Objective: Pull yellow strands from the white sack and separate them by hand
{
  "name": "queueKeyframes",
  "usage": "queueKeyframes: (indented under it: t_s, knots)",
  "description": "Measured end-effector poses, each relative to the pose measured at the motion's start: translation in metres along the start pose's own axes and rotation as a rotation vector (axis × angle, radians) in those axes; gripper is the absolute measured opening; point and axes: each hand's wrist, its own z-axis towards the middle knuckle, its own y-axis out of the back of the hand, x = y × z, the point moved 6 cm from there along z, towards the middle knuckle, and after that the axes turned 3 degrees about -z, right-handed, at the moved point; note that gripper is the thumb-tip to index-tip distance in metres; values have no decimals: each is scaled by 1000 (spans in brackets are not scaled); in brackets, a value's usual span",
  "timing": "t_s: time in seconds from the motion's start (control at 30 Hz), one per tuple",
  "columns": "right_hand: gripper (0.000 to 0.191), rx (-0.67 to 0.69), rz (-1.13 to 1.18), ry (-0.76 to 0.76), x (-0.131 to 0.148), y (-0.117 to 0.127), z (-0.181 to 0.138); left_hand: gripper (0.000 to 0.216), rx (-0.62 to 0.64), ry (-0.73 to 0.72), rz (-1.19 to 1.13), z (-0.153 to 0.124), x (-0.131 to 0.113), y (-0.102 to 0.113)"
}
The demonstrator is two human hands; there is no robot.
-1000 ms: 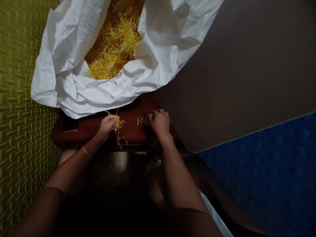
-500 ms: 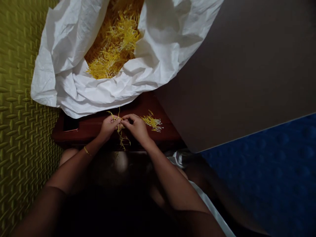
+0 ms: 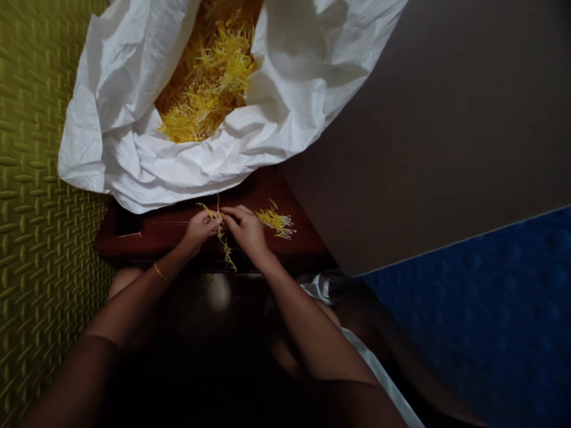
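My left hand (image 3: 202, 230) and my right hand (image 3: 246, 230) meet fingertip to fingertip over a reddish-brown surface. Both are closed in a pinch on a thin yellow strand (image 3: 226, 248) with short side pieces; its lower end dangles below the fingers and a bit sticks up above them. Another yellow piece pokes out over the left hand. Exactly how the fingertips grip is too small to make out. Just right of my right hand lies a small pile of yellow pieces with white ends (image 3: 277, 221).
Beyond my hands, a big white sack (image 3: 187, 169) stands open, full of yellow and white pieces (image 3: 209, 89). A dark flat phone-like object (image 3: 128, 224) lies left on the reddish-brown surface (image 3: 167, 238). A large grey-brown panel (image 3: 428, 137) takes up the right.
The dangling strand has swung slightly right and hangs straighter. Both hands stay almost in place, still pinching, with small finger movements.
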Motion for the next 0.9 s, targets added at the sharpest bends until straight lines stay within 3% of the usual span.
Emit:
queueKeyframes:
  t_s: [0.17,0.27,0.37,0.57,0.7,0.8,0.9]
  knots:
    - [17,9,-8,4,3,0,0,4,-74,-305,289,1,-14,4]
    - [15,-4,22,-11,3,3,0,3,-65,-358,416,-1,-17,2]
    - [13,-16,160,-115,0,2,0,3,-4,-276,323,0,-16,0]
    - [17,22,717,-476,-14,-14,-5,14,170,-56,79,0,-18,-4]
    - [24,16,908,-575,-30,-11,-1,16,261,25,-39,-5,-18,-10]
    - [23,8,656,-548,-55,13,7,15,191,1,-142,-6,-19,-8]
    - [17,-79,35,-453,-82,52,12,14,98,7,-148,-3,-15,-3]
